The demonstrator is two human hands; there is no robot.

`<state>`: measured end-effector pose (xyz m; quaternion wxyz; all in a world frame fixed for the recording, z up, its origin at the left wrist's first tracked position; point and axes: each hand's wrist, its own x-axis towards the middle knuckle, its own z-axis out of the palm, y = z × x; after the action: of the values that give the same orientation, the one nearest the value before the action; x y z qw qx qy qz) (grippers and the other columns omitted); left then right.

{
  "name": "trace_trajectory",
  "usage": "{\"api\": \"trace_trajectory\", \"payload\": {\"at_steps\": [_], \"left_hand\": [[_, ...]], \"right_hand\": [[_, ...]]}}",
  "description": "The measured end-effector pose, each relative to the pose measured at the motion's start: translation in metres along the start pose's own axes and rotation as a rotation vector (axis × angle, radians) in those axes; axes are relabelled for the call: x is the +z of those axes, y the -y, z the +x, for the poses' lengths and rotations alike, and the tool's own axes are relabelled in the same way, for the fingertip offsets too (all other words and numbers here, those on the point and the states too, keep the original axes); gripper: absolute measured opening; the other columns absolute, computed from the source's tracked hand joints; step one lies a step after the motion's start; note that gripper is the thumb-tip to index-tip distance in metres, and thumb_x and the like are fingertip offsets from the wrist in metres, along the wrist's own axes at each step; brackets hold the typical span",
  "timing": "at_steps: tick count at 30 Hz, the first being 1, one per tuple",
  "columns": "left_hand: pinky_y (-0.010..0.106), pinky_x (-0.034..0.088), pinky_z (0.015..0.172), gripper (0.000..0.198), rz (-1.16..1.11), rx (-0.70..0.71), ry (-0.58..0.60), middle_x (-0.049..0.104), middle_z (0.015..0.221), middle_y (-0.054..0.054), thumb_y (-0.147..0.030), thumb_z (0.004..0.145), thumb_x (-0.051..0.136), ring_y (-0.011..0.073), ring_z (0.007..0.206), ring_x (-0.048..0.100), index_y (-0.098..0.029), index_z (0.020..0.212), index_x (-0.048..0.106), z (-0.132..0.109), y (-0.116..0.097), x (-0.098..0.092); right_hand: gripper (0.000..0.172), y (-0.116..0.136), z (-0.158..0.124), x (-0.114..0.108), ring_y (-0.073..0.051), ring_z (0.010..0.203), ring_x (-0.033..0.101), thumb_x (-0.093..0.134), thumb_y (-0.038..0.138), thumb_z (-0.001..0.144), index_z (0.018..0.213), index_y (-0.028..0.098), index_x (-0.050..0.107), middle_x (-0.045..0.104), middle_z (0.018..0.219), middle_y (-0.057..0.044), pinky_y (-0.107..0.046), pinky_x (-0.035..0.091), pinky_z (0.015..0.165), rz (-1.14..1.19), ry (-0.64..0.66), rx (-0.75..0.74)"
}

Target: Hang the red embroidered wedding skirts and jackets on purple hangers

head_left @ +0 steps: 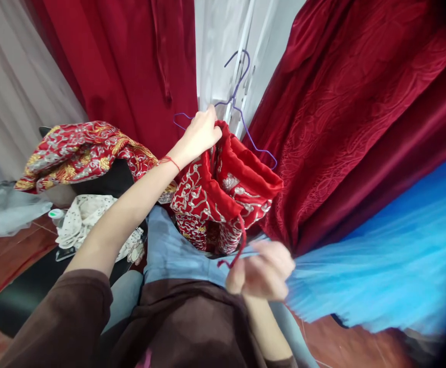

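where left hand (206, 129) grips, red garment (228, 191) below

Right grip (263, 271) is blurred; whether the red cord (244, 237) is held by it cannot be told. Fingertips of the left grip (204, 130) are mostly hidden; the purple hanger (233, 97) is partly covered. Blue fabric (379, 266) is cut off at right, dark red drape (345, 128) at top.

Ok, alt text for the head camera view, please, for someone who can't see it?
A person's left hand grips an embroidered red garment by its top edge, in front of a purple hanger; the blurred right hand is close to the garment's cord. Red cloth hangs behind, with blue fabric at right.
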<state>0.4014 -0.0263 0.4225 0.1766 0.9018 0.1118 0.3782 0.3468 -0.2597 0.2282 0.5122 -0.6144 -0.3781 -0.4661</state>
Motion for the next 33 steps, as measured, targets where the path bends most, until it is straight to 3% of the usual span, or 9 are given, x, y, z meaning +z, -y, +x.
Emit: {"api": "trace_trajectory", "payload": {"at_steps": [5, 10, 16, 18, 21, 23, 26, 30, 33], "left_hand": [[0.046, 0.049, 0.092, 0.023, 0.013, 0.004, 0.002, 0.059, 0.093, 0.012, -0.004, 0.082, 0.049, 0.0302, 0.103, 0.061, -0.015, 0.102, 0.052, -0.003, -0.002, -0.001], [0.043, 0.049, 0.094, 0.032, 0.008, 0.049, 0.043, 0.061, 0.093, 0.012, -0.005, 0.082, 0.050, 0.0272, 0.102, 0.062, -0.012, 0.113, 0.053, -0.009, -0.005, -0.002], [0.043, 0.048, 0.096, 0.037, 0.030, -0.036, 0.117, 0.064, 0.098, 0.013, -0.007, 0.082, 0.049, 0.0276, 0.104, 0.062, -0.012, 0.118, 0.056, -0.019, -0.018, -0.007], [0.042, 0.048, 0.097, 0.039, 0.028, -0.057, 0.135, 0.065, 0.102, 0.013, -0.007, 0.081, 0.050, 0.0273, 0.106, 0.062, -0.012, 0.119, 0.057, -0.020, -0.019, -0.012], [0.041, 0.047, 0.098, 0.041, 0.019, -0.054, 0.144, 0.067, 0.105, 0.012, -0.009, 0.078, 0.053, 0.0271, 0.108, 0.061, -0.013, 0.117, 0.062, -0.020, -0.014, -0.020], [0.041, 0.046, 0.098, 0.036, 0.023, -0.061, 0.138, 0.069, 0.102, 0.012, -0.011, 0.075, 0.054, 0.0279, 0.109, 0.060, -0.014, 0.109, 0.067, -0.019, -0.011, -0.024], [0.042, 0.045, 0.096, 0.030, 0.034, -0.096, 0.090, 0.069, 0.095, 0.013, -0.014, 0.074, 0.055, 0.0299, 0.110, 0.059, -0.014, 0.098, 0.071, -0.017, -0.010, -0.027], [0.043, 0.044, 0.098, 0.027, 0.016, -0.130, -0.002, 0.067, 0.092, 0.014, -0.015, 0.076, 0.053, 0.0308, 0.111, 0.057, -0.013, 0.095, 0.071, -0.014, -0.016, -0.027], [0.044, 0.042, 0.100, 0.026, -0.019, -0.135, -0.042, 0.066, 0.093, 0.013, -0.016, 0.077, 0.052, 0.0314, 0.113, 0.056, -0.013, 0.096, 0.070, -0.014, -0.017, -0.024]], "right_hand": [[0.075, 0.033, 0.018, 0.024, -0.035, 0.092, 0.067, 0.055, 0.057, 0.085, 0.142, 0.015, 0.030, 0.064, 0.109, -0.020, -0.047, 0.053, 0.074, -0.024, 0.468, 0.283], [0.095, 0.022, 0.057, 0.078, -0.030, 0.074, 0.069, 0.056, 0.071, 0.081, 0.145, 0.007, 0.025, 0.067, 0.100, -0.019, -0.039, 0.051, 0.067, -0.102, 0.564, 0.478], [0.024, 0.012, 0.081, 0.087, -0.019, 0.067, 0.061, 0.052, 0.039, 0.092, 0.106, 0.020, 0.056, 0.065, 0.082, -0.005, -0.032, 0.050, 0.066, 0.183, 0.606, 0.311], [0.015, 0.010, 0.094, 0.074, -0.017, 0.063, 0.057, 0.048, 0.028, 0.092, 0.103, 0.022, 0.055, 0.063, 0.080, -0.002, -0.031, 0.049, 0.065, 0.288, 0.591, 0.268], [0.036, 0.000, 0.113, 0.055, -0.018, 0.074, 0.061, 0.047, 0.021, 0.090, 0.125, 0.023, 0.048, 0.065, 0.098, -0.005, -0.034, 0.051, 0.074, 0.308, 0.545, 0.193], [0.044, -0.012, 0.122, 0.047, -0.022, 0.090, 0.062, 0.048, 0.019, 0.088, 0.132, 0.024, 0.046, 0.064, 0.109, -0.009, -0.040, 0.049, 0.086, 0.216, 0.508, 0.130], [0.028, -0.031, 0.130, 0.041, -0.028, 0.109, 0.055, 0.053, 0.023, 0.087, 0.115, 0.025, 0.058, 0.062, 0.113, -0.010, -0.053, 0.040, 0.098, -0.068, 0.372, 0.080], [0.016, -0.056, 0.136, 0.044, -0.037, 0.135, 0.034, 0.063, 0.036, 0.084, 0.094, 0.024, 0.065, 0.046, 0.138, -0.012, -0.059, 0.032, 0.101, -0.207, 0.108, 0.188], [0.023, -0.077, 0.135, 0.047, -0.031, 0.123, 0.048, 0.068, 0.044, 0.079, 0.087, 0.023, 0.065, 0.054, 0.126, -0.010, -0.048, 0.043, 0.094, 0.051, 0.152, 0.414]]}}
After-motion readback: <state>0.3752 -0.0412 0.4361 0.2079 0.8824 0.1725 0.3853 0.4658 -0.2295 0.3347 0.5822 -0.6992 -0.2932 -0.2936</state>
